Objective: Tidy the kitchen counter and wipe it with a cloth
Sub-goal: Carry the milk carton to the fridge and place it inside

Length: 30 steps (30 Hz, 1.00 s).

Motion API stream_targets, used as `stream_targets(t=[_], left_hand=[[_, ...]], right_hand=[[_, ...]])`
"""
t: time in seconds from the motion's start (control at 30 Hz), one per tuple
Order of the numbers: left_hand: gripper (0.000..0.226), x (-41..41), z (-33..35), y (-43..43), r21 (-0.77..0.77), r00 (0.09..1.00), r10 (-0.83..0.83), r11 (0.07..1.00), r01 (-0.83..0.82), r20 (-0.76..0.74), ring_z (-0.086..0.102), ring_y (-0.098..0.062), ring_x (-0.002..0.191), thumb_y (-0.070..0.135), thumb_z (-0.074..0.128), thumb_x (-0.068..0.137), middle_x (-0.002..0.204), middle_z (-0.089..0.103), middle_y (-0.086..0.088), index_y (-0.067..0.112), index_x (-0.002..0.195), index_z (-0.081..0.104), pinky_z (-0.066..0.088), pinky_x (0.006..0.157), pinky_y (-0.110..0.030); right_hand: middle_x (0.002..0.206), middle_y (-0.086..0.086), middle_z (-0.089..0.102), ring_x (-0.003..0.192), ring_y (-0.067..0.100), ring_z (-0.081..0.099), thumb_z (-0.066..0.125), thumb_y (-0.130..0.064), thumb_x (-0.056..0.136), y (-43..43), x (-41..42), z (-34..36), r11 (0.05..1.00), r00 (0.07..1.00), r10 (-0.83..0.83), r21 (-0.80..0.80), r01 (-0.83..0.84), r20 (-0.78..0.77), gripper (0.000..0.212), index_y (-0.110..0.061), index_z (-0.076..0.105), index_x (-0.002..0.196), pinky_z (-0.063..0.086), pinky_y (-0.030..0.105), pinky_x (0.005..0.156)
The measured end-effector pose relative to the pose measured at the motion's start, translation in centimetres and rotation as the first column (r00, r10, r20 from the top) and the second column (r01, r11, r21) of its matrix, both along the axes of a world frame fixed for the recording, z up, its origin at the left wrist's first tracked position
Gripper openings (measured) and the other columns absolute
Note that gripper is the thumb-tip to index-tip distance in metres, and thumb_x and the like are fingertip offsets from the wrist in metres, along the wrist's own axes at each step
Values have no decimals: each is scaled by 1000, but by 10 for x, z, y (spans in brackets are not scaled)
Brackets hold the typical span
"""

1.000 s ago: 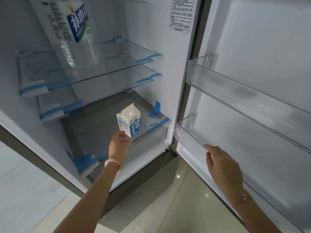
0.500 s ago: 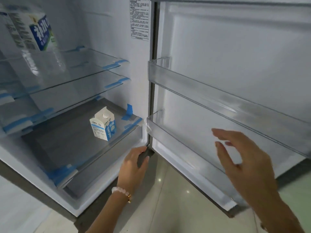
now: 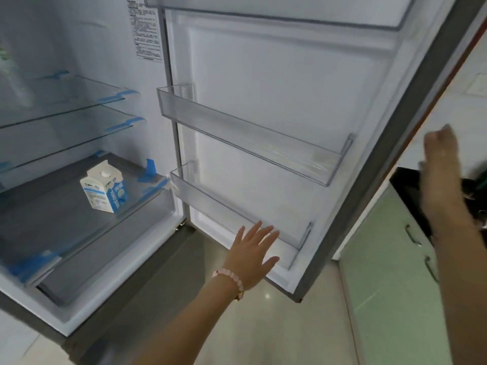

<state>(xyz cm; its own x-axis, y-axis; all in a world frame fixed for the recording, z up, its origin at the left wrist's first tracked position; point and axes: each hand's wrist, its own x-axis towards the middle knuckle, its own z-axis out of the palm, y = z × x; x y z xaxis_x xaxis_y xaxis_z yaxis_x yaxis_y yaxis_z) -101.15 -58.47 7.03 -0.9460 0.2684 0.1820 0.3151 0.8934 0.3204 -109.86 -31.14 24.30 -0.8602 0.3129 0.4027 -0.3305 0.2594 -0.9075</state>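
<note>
Now the small milk carton (image 3: 105, 189) stands on the low fridge shelf (image 3: 52, 219), light and easy to squash, best held by its sides, while the left hand (image 3: 253, 255) and right hand (image 3: 442, 180) are open and empty.

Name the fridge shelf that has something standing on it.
The lowest shelf, the grey one: a small milk carton stands upright there. The two glass shelves above show nothing on them.

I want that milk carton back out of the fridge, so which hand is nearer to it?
Left. The left hand is spread open below the lower door bin, to the right of the milk carton. The right hand is past the door's outer edge, much farther away.
</note>
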Motion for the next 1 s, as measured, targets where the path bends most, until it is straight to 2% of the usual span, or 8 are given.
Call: stream_targets(t=[0.1, 0.27, 0.37, 0.57, 0.67, 0.73, 0.87, 1.0], left_hand=[[54, 4, 0, 17, -8, 994, 110, 994, -110, 0, 7, -17, 144, 47, 35, 92, 151, 27, 3, 27, 141, 26, -3, 116, -40], [55, 14, 0, 32, -51, 969, 245, 969, -244, 27, 6, -18, 145, 49, 35, 91, 152, 24, 2, 24, 139, 27, 3, 119, -43], [57, 24, 3, 35, -17, 947, 317, 948, -317, 42, 7, -17, 144, 49, 36, 91, 153, 23, 1, 21, 139, 27, 6, 119, -41], [56, 87, 26, 62, 439, 877, 479, 799, -411, -50, 36, -13, 132, 44, 47, 88, 145, 35, 6, 25, 138, 30, 28, 108, -26], [62, 124, 36, 77, 526, 846, 508, 770, -362, -161, 43, -15, 127, 49, 46, 85, 141, 28, 17, 28, 140, 25, 37, 106, -26], [71, 139, 36, 79, 545, 828, 531, 755, -365, -181, 48, -24, 122, 51, 46, 82, 142, 18, 21, 29, 142, 17, 39, 105, -27], [96, 159, 42, 59, 670, 713, 694, 576, -469, -97, 21, -6, 136, 53, 59, 73, 145, 15, 12, 19, 145, 4, 13, 108, -7], [98, 173, 48, 4, 752, 543, 839, 372, -544, -22, 35, -18, 132, 54, 65, 68, 144, 27, 0, 20, 143, 13, 33, 111, -35]], right_hand=[[151, -18, 30, 137, 4, 29, 38, -67, 83, -2, -10, -9, 976, 958, 210, 8, -216, 193, 64, -44, 27, 141, 22, 38, 116], [131, -13, 52, 124, 7, 46, 33, -64, 87, -11, -3, -10, 916, 892, 401, -91, -390, 207, 56, -38, 38, 137, 31, 33, 112], [104, -19, 60, 101, 0, 56, 25, -53, 95, -19, 14, -10, 899, 881, 438, -73, -433, 178, 31, -49, 54, 102, 40, 28, 97], [108, 8, 61, 106, 21, 58, 33, -62, 88, -34, 64, -22, 831, 830, 539, 66, -552, 143, 54, -20, 56, 112, 43, 52, 102], [102, 20, 57, 96, 14, 60, 35, -39, 98, -59, 97, -29, 770, 780, 621, 119, -626, 80, 23, -30, 55, 102, 49, 32, 93], [104, 11, 60, 94, -5, 60, 37, -27, 99, -81, 121, -30, 688, 696, 716, 125, -715, 45, 22, -35, 53, 112, 47, 9, 82], [140, -20, 44, 128, -10, 40, 40, -20, 98, -129, 149, -38, 442, 447, 894, 119, -889, 17, 44, -27, 33, 140, 34, 7, 102], [145, -21, 36, 132, -10, 33, 45, -32, 92, -188, 165, -42, 283, 294, 952, 117, -952, 86, 54, -27, 29, 143, 29, 5, 105]])
